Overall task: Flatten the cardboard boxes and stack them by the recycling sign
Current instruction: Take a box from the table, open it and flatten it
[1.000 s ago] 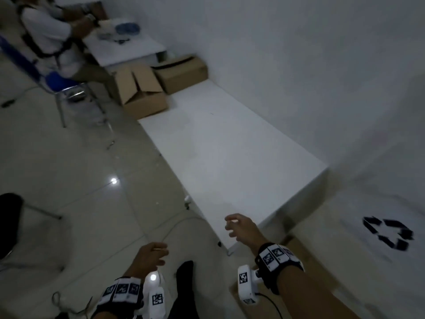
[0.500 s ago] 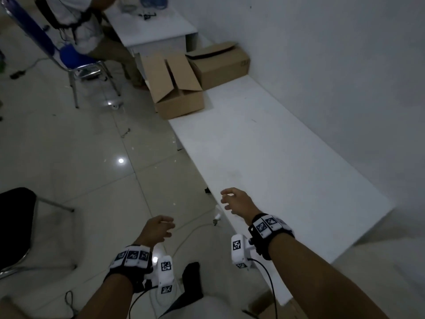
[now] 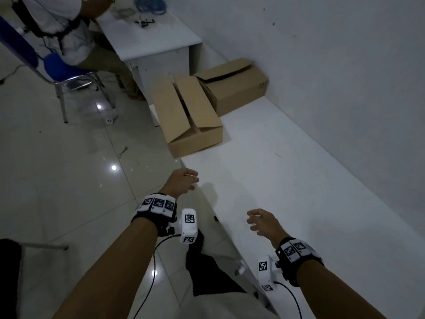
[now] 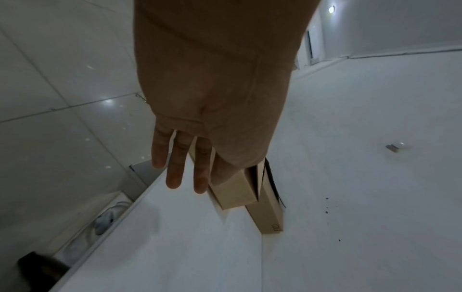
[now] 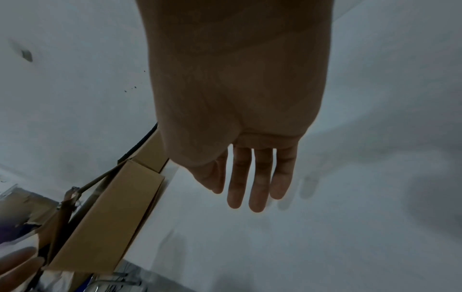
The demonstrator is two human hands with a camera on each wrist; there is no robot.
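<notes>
Cardboard boxes (image 3: pixel 195 116) sit untouched at far end of white table (image 3: pixel 287 180). Left hand (image 3: pixel 182 183) and right hand (image 3: pixel 264 223) empty, fingers loosely spread, hovering above table.

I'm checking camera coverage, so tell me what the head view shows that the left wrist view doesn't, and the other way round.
Only the head view shows the right hand, the wrist bands, a seated person on a blue chair, and the small desk. Only the left wrist view shows the left hand's straight fingers from below and a ceiling light. Both show the two cardboard boxes, the white table and tiled floor.
</notes>
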